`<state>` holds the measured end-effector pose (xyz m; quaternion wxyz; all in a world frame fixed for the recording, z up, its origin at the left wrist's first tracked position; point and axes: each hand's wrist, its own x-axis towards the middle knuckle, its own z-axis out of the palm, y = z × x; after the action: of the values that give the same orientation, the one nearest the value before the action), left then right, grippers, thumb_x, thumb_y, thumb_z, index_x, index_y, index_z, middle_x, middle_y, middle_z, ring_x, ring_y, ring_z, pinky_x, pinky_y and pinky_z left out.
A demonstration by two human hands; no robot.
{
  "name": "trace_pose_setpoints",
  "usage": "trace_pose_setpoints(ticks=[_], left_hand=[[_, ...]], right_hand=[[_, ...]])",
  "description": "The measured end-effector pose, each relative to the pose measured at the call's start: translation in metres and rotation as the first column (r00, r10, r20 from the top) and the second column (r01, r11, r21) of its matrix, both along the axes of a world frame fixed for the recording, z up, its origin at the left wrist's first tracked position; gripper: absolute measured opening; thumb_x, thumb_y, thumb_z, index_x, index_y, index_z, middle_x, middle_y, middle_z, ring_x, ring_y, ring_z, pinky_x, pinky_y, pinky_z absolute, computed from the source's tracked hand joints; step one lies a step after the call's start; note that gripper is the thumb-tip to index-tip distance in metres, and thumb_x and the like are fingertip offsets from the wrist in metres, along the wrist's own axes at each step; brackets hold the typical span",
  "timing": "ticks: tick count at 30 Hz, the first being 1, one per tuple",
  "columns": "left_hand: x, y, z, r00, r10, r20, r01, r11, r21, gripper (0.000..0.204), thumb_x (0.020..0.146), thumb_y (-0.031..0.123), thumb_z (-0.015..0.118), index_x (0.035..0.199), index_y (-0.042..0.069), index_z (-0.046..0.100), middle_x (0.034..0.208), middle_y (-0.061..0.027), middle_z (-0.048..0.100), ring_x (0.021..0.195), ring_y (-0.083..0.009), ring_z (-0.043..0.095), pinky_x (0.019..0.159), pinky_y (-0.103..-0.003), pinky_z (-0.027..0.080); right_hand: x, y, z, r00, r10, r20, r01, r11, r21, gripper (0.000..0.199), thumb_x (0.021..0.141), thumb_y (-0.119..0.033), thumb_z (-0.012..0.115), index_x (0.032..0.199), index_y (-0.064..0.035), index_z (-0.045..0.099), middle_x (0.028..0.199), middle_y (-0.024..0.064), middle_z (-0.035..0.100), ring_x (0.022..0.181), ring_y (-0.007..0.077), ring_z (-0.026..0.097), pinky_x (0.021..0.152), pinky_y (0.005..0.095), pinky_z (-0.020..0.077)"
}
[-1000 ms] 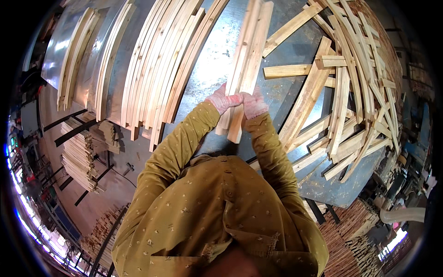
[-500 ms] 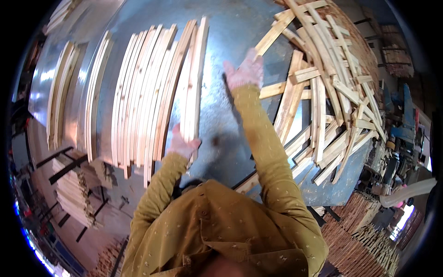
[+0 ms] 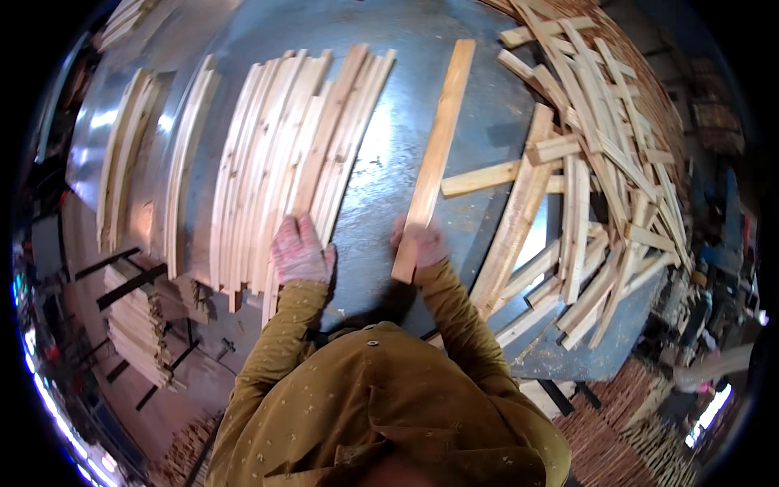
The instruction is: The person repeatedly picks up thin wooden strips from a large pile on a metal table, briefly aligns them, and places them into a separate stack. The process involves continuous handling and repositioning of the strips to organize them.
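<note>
Grey metal tabletop [image 3: 385, 170] fills the middle, workshop clutter round the rim; twelve o'clock is straight ahead of the wearer. Nearest: right hand in a pinkish-white knit glove [image 3: 423, 243], just past twelve, closed round a long, flat, honey-brown wooden strip [image 3: 442, 122] close to its near end; strip points away toward half past twelve. Lifted or resting, can't tell. Left hand, similar glove [image 3: 302, 250], half past ten, fingers extended over near ends of the row of long, pale wooden strips [image 3: 272, 146] at eleven, no grip visible. Farther, at two: loose pile of criss-crossed pale wooden strips [image 3: 574, 227].

Risks, my judgement: held near one end only, the strip could swing and clip row or pile; pile looks loosely propped, so a knock could slide it; left fingers could get pinched between strip edges.

Versus half a second ago: right hand was empty, reaching at the pile's near-left edge, now holds a strip; left hand was on pale strips standing slightly off the row, now those sit against it.
</note>
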<state>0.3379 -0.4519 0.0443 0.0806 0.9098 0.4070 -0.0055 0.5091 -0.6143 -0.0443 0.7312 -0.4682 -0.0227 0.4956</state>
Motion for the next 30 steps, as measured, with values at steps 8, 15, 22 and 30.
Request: trace_pose_setpoints(ticks=[8, 15, 22, 30], left_hand=[[-0.045, 0.107, 0.004, 0.962, 0.213, 0.169, -0.216, 0.976, -0.003, 0.103, 0.086, 0.070, 0.055, 0.151, -0.005, 0.027, 0.155, -0.0319, 0.023, 0.145, -0.0449, 0.023, 0.120, -0.055, 0.015], [-0.015, 0.306, -0.056, 0.985, -0.157, -0.079, 0.160, 0.986, 0.041, 0.090, 0.088, 0.062, 0.058, 0.150, 0.000, 0.035, 0.154, -0.0202, 0.037, 0.143, -0.0391, 0.032, 0.119, -0.045, 0.027], [0.010, 0.326, -0.066, 0.802, 0.458, 0.383, 0.264, 0.302, -0.916, 0.090, 0.079, 0.018, 0.080, 0.152, 0.003, 0.030, 0.149, -0.0183, 0.043, 0.137, -0.0311, 0.041, 0.115, -0.036, 0.033], [0.072, 0.345, 0.032, 0.839, -0.373, -0.397, 0.270, 0.917, -0.293, 0.087, 0.083, 0.052, 0.070, 0.146, 0.000, 0.040, 0.144, -0.0197, 0.046, 0.135, -0.0349, 0.042, 0.111, -0.038, 0.036]], right_hand=[[-0.077, 0.082, 0.062, 0.150, 0.948, 0.281, -0.278, 0.313, -0.908, 0.089, 0.093, -0.064, 0.043, 0.151, -0.0006, 0.022, 0.116, 0.0289, 0.064, 0.105, 0.0426, 0.065, 0.091, 0.0537, 0.0504], [0.061, 0.194, 0.027, 0.116, 0.667, 0.736, 0.494, 0.604, -0.626, 0.064, 0.091, -0.043, 0.061, 0.140, -0.0035, 0.050, 0.146, 0.0257, 0.044, 0.130, 0.0406, 0.047, 0.106, 0.0480, 0.0410], [0.030, 0.232, 0.058, 0.946, -0.063, 0.318, 0.203, 0.879, -0.431, 0.088, 0.082, -0.007, 0.077, 0.154, -0.0043, 0.026, 0.150, 0.0182, 0.043, 0.136, 0.0337, 0.044, 0.115, 0.0406, 0.0363], [0.026, 0.228, 0.019, 0.908, -0.131, 0.397, 0.300, 0.866, -0.399, 0.109, 0.072, 0.004, 0.084, 0.156, -0.0064, 0.016, 0.135, 0.0172, 0.055, 0.124, 0.0278, 0.054, 0.104, 0.0353, 0.0485]])
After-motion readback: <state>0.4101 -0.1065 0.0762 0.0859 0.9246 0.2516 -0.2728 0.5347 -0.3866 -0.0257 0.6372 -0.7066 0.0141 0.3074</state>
